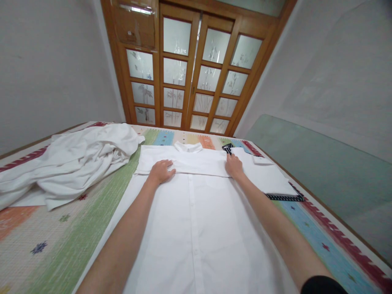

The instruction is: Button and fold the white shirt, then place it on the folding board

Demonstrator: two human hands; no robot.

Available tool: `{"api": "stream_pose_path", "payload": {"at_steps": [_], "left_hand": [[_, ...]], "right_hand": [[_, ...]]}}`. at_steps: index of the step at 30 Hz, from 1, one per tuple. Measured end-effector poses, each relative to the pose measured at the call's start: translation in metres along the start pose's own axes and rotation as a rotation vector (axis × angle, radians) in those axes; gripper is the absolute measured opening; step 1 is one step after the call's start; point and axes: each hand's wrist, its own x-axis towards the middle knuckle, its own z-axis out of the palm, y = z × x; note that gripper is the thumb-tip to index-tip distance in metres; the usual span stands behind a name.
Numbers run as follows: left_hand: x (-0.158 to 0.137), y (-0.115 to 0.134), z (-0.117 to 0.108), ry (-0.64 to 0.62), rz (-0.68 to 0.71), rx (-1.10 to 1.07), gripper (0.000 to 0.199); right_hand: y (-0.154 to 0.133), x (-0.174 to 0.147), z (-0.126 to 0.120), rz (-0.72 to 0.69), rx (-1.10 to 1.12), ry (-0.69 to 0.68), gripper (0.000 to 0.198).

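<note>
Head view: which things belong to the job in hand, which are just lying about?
In the job:
white shirt, spread flat
left hand, on the shirt
right hand, at the shirt's right side

Apparently just lying about:
crumpled white cloth, left
folded white cloth, right
black-and-white patterned item, peeking out beneath the folded cloth

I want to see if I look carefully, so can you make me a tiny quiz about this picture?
1. Where is the crumpled cloth?
A. Left of the shirt
B. Right of the shirt
C. On top of the shirt

2. True or false: the left hand is on the crumpled cloth.

3. Fill in: the folded cloth is nearer to the ____ hand.

Key:
1. A
2. False; it is on the shirt.
3. Right hand
</note>
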Motion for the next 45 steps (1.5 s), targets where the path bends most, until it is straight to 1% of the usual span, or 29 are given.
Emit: {"api": "stream_pose_path", "payload": {"at_steps": [3, 6, 8, 10, 12, 16, 19, 21, 25, 28, 30, 34, 36, 38, 40, 43, 45], "left_hand": [[0.0, 0.0, 0.0, -0.002, -0.004, 0.008, 0.039], [0.001, 0.0, 0.001, 0.003, -0.005, 0.009, 0.038], [0.001, -0.001, 0.002, 0.011, 0.003, 0.006, 0.038], [0.001, -0.003, 0.004, 0.019, 0.012, 0.003, 0.037], [0.001, -0.004, 0.005, 0.028, 0.018, 0.002, 0.036], [0.001, -0.005, 0.006, 0.049, 0.023, 0.0, 0.036], [0.001, -0.004, 0.006, 0.05, 0.022, -0.007, 0.034], [0.001, -0.004, 0.005, 0.047, 0.019, -0.011, 0.034], [0.001, -0.005, 0.006, 0.055, 0.017, -0.02, 0.034], [0.002, -0.006, 0.007, 0.058, 0.017, -0.031, 0.034], [0.002, -0.005, 0.008, 0.052, 0.009, -0.031, 0.034], [0.003, -0.004, 0.007, 0.043, 0.0, -0.028, 0.034], [0.003, -0.004, 0.006, 0.046, -0.005, -0.028, 0.035], [0.003, -0.003, 0.006, 0.05, -0.009, -0.026, 0.035], [0.002, -0.003, 0.006, 0.053, -0.011, -0.025, 0.035], [0.002, -0.002, 0.005, 0.05, -0.011, -0.023, 0.035], [0.002, -0.002, 0.005, 0.043, -0.008, -0.02, 0.035]], "right_hand": [[-0.006, 0.011, 0.003, -0.075, 0.025, 0.021, 0.037], [-0.003, 0.031, 0.002, -0.073, 0.133, 0.011, 0.04], [0.003, 0.05, -0.001, -0.061, 0.223, -0.024, 0.045], [0.009, 0.069, -0.005, -0.073, 0.287, -0.09, 0.049], [0.015, 0.084, -0.009, -0.091, 0.317, -0.161, 0.047], [0.018, 0.103, -0.013, -0.104, 0.321, -0.283, 0.041], [0.018, 0.113, -0.012, -0.129, 0.293, -0.34, 0.036], [0.018, 0.119, -0.01, -0.153, 0.263, -0.337, 0.032], [0.018, 0.13, -0.002, -0.189, 0.188, -0.266, 0.031], [0.015, 0.129, 0.008, -0.196, 0.141, -0.236, 0.035], [0.011, 0.123, 0.013, -0.191, 0.117, -0.21, 0.034], [-0.013, 0.099, 0.017, -0.159, 0.078, 0.0, 0.037], [-0.03, 0.085, 0.017, -0.189, 0.105, 0.049, 0.038], [-0.047, 0.071, 0.018, -0.249, 0.155, 0.037, 0.041], [-0.057, 0.059, 0.022, -0.289, 0.182, -0.036, 0.047], [-0.056, 0.048, 0.03, -0.242, 0.204, -0.193, 0.06], [-0.046, 0.046, 0.034, -0.19, 0.215, -0.244, 0.066]]}}
